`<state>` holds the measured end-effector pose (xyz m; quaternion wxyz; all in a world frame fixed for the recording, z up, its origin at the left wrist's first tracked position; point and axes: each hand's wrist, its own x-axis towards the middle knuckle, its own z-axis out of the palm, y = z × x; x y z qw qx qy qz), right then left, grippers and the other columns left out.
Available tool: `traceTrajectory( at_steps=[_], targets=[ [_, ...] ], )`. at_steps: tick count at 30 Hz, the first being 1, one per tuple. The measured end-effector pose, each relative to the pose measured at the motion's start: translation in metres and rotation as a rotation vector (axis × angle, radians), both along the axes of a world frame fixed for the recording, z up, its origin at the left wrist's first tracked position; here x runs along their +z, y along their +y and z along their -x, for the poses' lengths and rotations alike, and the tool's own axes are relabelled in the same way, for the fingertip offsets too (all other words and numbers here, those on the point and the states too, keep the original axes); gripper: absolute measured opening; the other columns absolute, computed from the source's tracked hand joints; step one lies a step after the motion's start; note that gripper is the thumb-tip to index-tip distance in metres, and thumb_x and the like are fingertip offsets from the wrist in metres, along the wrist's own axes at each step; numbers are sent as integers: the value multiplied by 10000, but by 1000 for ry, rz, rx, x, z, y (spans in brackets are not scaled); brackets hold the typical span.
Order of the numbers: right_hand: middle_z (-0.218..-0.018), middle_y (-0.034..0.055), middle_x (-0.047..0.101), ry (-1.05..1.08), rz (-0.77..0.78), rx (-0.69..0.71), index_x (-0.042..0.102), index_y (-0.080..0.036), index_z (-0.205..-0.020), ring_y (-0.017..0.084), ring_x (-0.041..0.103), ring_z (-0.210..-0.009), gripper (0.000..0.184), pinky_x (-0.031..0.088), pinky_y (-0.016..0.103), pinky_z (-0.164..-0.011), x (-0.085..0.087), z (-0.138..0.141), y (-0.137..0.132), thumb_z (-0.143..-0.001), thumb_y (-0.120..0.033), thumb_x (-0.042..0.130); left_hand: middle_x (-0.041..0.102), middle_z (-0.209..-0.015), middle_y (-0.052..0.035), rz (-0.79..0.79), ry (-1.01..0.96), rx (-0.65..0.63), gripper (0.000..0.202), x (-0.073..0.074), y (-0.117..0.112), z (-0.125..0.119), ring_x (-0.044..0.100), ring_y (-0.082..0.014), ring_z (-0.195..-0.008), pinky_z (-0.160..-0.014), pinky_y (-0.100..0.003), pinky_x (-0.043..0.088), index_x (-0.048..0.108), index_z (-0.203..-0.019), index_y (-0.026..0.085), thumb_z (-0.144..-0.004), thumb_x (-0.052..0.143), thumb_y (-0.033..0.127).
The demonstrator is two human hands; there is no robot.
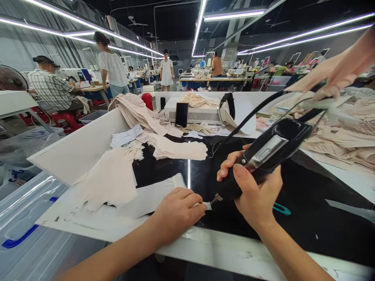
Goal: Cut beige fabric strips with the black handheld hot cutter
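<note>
My right hand (254,191) is wrapped round a black corded hand tool (263,150) with a silver lever on its side. Its small metal tip (217,198) points down and left, close to my left fingertips. My left hand (178,212) rests low on the table, its fingers pinched on a small pale piece of fabric (208,205) that pokes out toward the tip. Beside that hand lies a whitish strip (146,197), partly covered by it. Whether the strip and the pinched piece are one, I cannot tell. A stack of cream cut pieces (178,148) lies beyond.
Another person's hand (334,78) is at the tool's cord, upper right. Cream pieces (108,175) lie left, with a paper slip (126,136) behind. A phone (182,114) leans on a white box (202,113). A teal snipper (281,208) lies on the black tabletop (293,234).
</note>
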<state>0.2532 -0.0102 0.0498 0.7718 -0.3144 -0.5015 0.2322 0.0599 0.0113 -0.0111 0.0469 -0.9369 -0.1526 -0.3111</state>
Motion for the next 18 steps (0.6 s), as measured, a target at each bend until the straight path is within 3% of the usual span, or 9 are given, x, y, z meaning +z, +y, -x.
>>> traceTrajectory(
  at_steps=[18],
  targets=[
    [-905,-44,708,19,25,-10,613,-295,-1210,153,677,-627,403,599,307,-550,-4,2,-2,-920,-349,888,752,-1123,-31,22,146,67,226,2,-1,5,673,-228,-987,-882,-392,543,700,-1235,171,-1113,642,351]
  ],
)
